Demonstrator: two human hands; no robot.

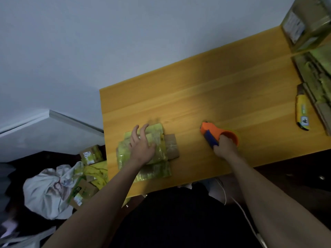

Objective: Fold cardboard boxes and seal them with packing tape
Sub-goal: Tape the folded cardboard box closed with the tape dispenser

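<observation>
Left hand (142, 147) rests spread on flattened box (148, 153) (light, slippery tape); right hand (224, 144) grips tape dispenser (217, 134).

A small home packing corner is showing here: an orange-toned wooden table (215, 90) is standing against a plain white wall (125, 42), while taped cardboard parcels (90, 154) and a crumpled white bag (48, 192) are lying on the dark floor, left of the fingers.
</observation>
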